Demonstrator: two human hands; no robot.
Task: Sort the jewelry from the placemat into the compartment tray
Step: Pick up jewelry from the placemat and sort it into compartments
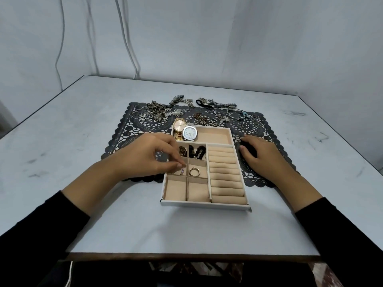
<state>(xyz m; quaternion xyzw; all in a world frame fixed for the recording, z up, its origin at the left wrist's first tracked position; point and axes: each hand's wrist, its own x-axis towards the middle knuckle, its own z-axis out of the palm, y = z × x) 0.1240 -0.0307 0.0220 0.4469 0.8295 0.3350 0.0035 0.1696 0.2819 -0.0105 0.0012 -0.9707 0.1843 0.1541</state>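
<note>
Head view: small stone-set ring [182, 171], pinched in the left hand [157, 154], hangs over a square cell of the beige velvety tray [205, 205] — round gold band [194, 171] in the next cell — while the right hand [263, 156] lies flat, fingers relaxed, on the dark lace placemat [259, 125].

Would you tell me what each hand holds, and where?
Left hand pinches a small ring by its upper edge over the tray; right hand holds nothing.

Looks like a makeshift recording corner: pale wrinkled sheet backdrop [228, 38] across the upper frame, thin white cables [129, 44] hanging upper left, white marbled surface [186, 230] below.
</note>
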